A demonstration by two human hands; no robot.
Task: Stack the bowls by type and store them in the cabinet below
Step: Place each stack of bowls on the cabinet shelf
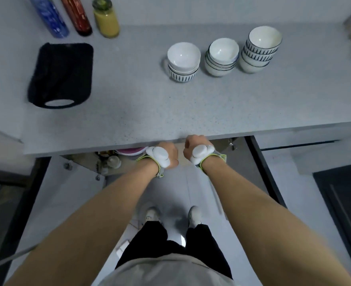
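Observation:
Three stacks of bowls stand on the grey counter (129, 104). The left stack (183, 62) has a plain white bowl on top of blue-dashed bowls. Blue-rimmed bowls make up the middle stack (222, 57). The right stack (261, 48) shows blue-dashed bowls on top. Below the counter's front edge the cabinet (218, 146) stands open, with its doors swung out to both sides. My left hand (168, 155) and my right hand (192, 146) hover side by side at that opening, fingers curled, with nothing visible in them. The fingertips are partly hidden by the counter edge.
A black board (61, 75) lies on the counter's left. Behind it stand a blue bottle (48, 16), a red bottle (75, 16) and a yellow jar (106, 19). Inside the cabinet I see a pink plate (131, 150) and a glass jar (113, 162). The right door (263, 168) juts out.

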